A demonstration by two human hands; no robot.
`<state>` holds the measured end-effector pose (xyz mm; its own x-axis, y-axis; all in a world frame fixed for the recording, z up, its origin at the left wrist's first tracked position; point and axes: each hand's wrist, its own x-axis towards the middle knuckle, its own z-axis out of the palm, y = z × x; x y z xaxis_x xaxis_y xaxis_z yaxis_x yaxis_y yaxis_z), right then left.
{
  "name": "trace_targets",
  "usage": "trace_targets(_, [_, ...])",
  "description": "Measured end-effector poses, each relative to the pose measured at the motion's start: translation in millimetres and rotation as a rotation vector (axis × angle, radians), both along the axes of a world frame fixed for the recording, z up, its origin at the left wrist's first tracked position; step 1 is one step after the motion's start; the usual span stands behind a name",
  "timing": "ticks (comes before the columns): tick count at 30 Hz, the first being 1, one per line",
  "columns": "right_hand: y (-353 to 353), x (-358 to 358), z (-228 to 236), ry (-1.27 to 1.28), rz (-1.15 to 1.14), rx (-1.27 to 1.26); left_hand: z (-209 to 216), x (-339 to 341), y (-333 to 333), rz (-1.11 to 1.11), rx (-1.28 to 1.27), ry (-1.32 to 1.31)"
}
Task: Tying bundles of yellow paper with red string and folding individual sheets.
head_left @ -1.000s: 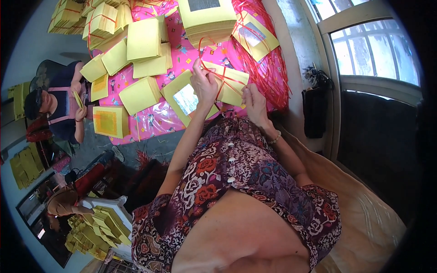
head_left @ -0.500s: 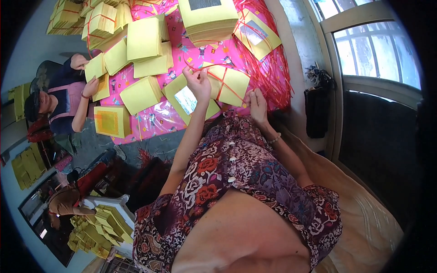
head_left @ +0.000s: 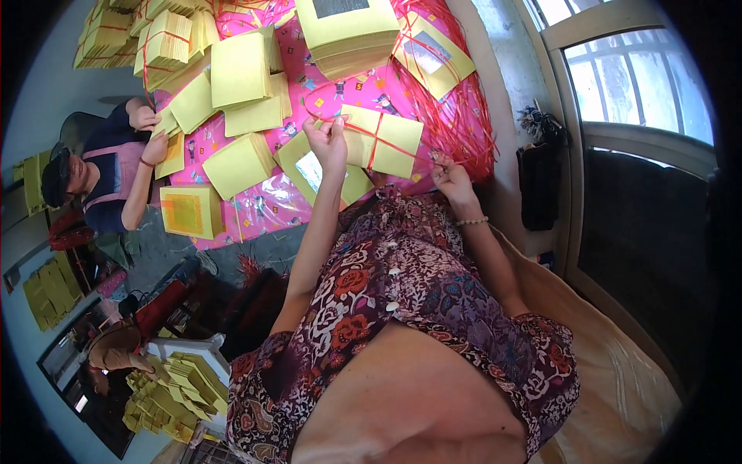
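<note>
A bundle of yellow paper [head_left: 398, 131] lies on the pink patterned tablecloth, with red plastic string [head_left: 376, 139] crossed around it. At the bundle's left, my left hand [head_left: 330, 145] is closed, pinching one end of the string. My right hand [head_left: 453, 179] is closed on the other end, off the bundle's lower right corner. The string runs taut between my hands across the bundle. Partly beneath my left forearm lies a yellow sheet with a silvery patch [head_left: 311, 172].
Loose red strings [head_left: 471, 131] hang along the table's right edge. Yellow paper stacks [head_left: 241, 69] cover the table's left and far parts, with a tall stack [head_left: 352, 48] beyond the bundle. A co-worker [head_left: 108, 170] handles paper at the left. Another person [head_left: 116, 348] works lower left.
My right hand has moved right and slightly down, away from the bundle, drawing the string tight. My left hand has shifted slightly left. The co-worker's sheet has tilted.
</note>
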<state>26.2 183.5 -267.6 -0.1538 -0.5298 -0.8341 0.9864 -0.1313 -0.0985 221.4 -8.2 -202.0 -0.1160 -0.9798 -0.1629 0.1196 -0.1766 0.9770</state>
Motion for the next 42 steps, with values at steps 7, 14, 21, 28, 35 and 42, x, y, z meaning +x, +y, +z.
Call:
trace_targets(7, [-10.3,2.9,-17.1,0.274,-0.061,0.062,10.6,2.2,-3.5,-0.033,0.031,0.014])
trace_targets(14, [-25.3,-1.0,-21.5,0.379,-0.039,0.236,5.3,19.9,4.8,-0.044,0.000,-0.008])
trace_targets(21, [-28.2,5.8,-11.9,0.428,0.016,0.290,-7.8,34.2,1.7,0.040,0.053,-0.007])
trace_targets(28, [-29.3,10.1,-17.0,0.566,0.113,0.294,-20.3,35.5,-6.4,0.049,0.171,-0.017])
trace_targets(35, [-46.2,25.4,-16.8,0.671,0.272,0.390,-25.8,36.9,-25.5,-0.060,0.361,-0.065])
trace_targets(42, [-48.4,28.8,-42.1,0.689,0.381,0.467,-34.4,51.2,-23.7,-0.081,0.347,-0.027])
